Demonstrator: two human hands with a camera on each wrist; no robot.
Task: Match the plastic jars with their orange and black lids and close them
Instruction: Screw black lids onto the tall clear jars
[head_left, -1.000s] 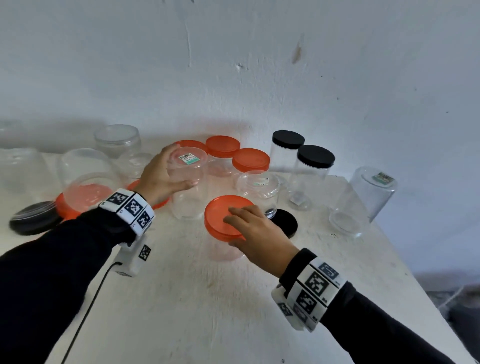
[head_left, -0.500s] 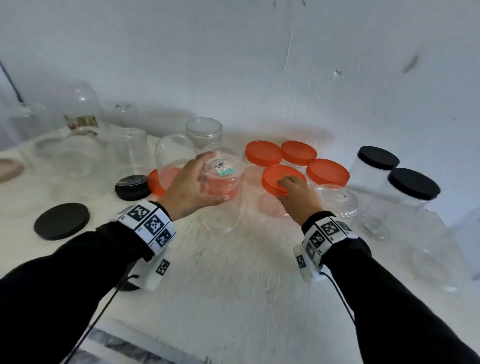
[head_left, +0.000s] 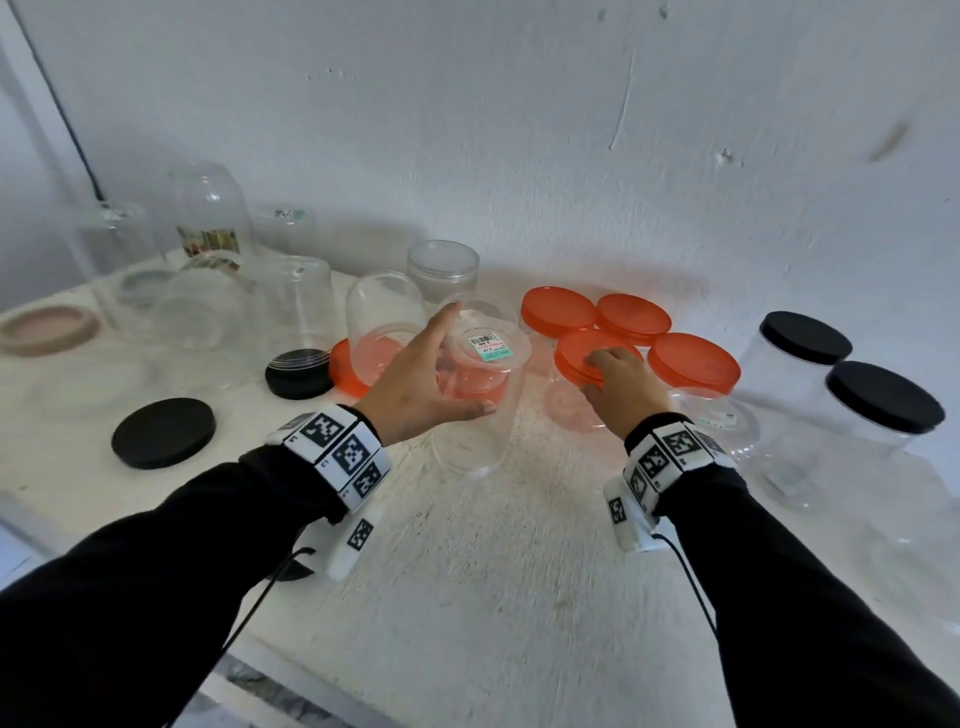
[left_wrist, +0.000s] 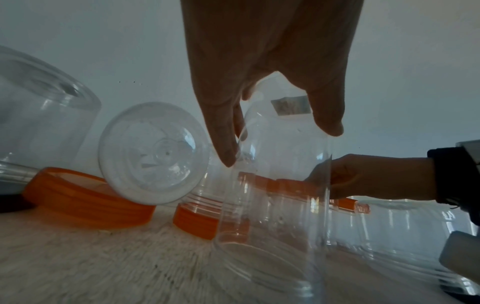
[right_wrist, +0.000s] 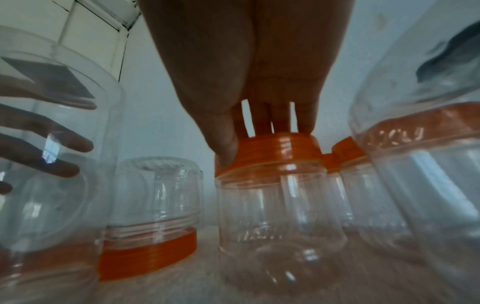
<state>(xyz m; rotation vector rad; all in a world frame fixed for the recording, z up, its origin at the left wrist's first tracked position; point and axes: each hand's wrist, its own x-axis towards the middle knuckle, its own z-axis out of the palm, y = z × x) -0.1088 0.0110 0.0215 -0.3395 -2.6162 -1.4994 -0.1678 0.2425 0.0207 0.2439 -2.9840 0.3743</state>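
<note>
— Hands on two different jars now. The right hand (head_left: 621, 384) has carried that orange lid (head_left: 584, 356) back toward the wall and sits on top of it, fingertips curled over the rim, the clear jar (right_wrist: 272, 209) under it standing on the table (head_left: 493, 571) among the other orange-capped ones.

— A second ago that lid was nearer the front edge, wasn't it?

— It was. Now it looks seated on the jar, so I'd judge that one is being finished or parked with the closed group. The two black-lidded jars (head_left: 841, 374) stand at the right side.

— And the left hand (head_left: 421, 387)?

— Still wrapped round the upturned jar (head_left: 480, 395) with the price sticker (head_left: 491, 347) on its base, thumb one side, fingers the other, near the middle of the table. It has barely shifted.

— So that one comes next?

— Probably. It needs turning over and a lid. A loose black lid (head_left: 163, 431) lies toward the left edge, and another jar (head_left: 384, 332) stands mouth-down in an orange lid just behind.
</note>
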